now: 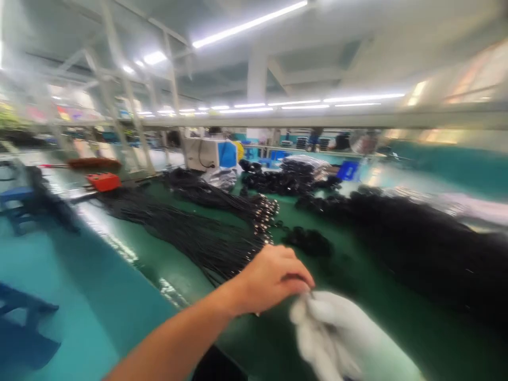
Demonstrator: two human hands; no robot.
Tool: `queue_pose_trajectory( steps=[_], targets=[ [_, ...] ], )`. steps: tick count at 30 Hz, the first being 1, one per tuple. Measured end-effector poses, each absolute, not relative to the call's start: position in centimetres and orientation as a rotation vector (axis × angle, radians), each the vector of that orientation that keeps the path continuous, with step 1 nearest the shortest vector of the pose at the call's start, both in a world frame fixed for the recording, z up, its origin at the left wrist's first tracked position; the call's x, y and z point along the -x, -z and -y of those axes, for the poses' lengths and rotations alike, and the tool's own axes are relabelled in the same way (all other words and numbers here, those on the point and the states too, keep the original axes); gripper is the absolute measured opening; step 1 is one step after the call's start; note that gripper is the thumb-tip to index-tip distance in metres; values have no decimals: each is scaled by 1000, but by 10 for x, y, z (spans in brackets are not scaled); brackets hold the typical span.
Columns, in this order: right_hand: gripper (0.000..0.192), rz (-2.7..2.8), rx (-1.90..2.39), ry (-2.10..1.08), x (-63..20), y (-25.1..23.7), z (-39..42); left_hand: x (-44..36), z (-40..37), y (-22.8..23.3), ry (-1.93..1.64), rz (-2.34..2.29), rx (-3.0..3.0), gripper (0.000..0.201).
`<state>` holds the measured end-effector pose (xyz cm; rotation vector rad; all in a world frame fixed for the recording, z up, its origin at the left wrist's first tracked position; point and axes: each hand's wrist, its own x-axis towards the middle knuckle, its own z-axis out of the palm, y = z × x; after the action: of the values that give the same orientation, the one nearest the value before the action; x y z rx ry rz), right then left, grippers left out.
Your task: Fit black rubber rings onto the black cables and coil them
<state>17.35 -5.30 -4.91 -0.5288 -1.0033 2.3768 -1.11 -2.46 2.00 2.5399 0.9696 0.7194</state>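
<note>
Two hands in view. One red plastic box (103, 181) far left on green work table (159, 267). Several bundles of black cables (206, 233) mid-table. Bare left hand (273, 278) pinches cuff of white fabric glove (317, 317), worn on right hand (341, 338), fingers loosely curled; grip unclear through blur. One large black cable heap (416, 243) right.

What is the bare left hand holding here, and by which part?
The left hand pinches the fingertip of the white glove worn on the right hand; the right hand holds nothing visible.
</note>
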Motion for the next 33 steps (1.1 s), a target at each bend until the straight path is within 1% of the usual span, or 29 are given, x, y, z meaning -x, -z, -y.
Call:
queue_pose_trajectory(
  steps=[2, 4, 6, 11, 15, 17, 19, 20, 22, 25, 27, 29, 31, 33],
  targets=[
    [34, 881, 338, -2502, -170, 57, 47, 3, 17, -24, -574, -956, -2573, 12],
    [35, 795, 242, -2512, -172, 63, 41, -4, 6, -23, -445, -931, -2587, 14],
    [38, 760, 189, -2535, -175, 68, 38, -10, -3, -19, -395, -886, -2582, 14],
    [40, 763, 44, -2584, -182, 73, 32, -23, -13, -13, -434, -812, -2578, 14],
    [39, 773, -27, -2612, -185, 77, 30, -37, -19, -5, -553, -755, -2594, 18],
    [38, 806, -57, -2546, -190, 73, 31, -37, -27, 5, -574, -691, -2640, 21],
    [38, 837, -80, -2402, -199, 65, 33, -27, -41, 19, -586, -719, -2724, 26],
    [37, 833, -84, -2314, -204, 60, 33, -20, -50, 25, -594, -788, -2772, 27],
    [32, 778, -54, -2147, -214, 49, 33, -3, -67, 36, -610, -1067, -2819, 30],
    [25, 649, 1, -2033, -226, 36, 29, 9, -79, 42, -530, -1268, -2840, 32],
    [25, 624, -1, -2012, -234, 29, 27, 3, -68, 39, -546, -1366, -2844, 32],
    [24, 619, 41, -1911, -244, 22, 27, -11, -43, 35, -546, -1368, -2889, 30],
    [20, 592, 152, -1767, -255, 14, 27, -27, -8, 35, -465, -1223, -2994, 26],
    [20, 578, 192, -1698, -265, 7, 27, -38, 26, 40, -433, -1147, -3092, 23]
  ],
)
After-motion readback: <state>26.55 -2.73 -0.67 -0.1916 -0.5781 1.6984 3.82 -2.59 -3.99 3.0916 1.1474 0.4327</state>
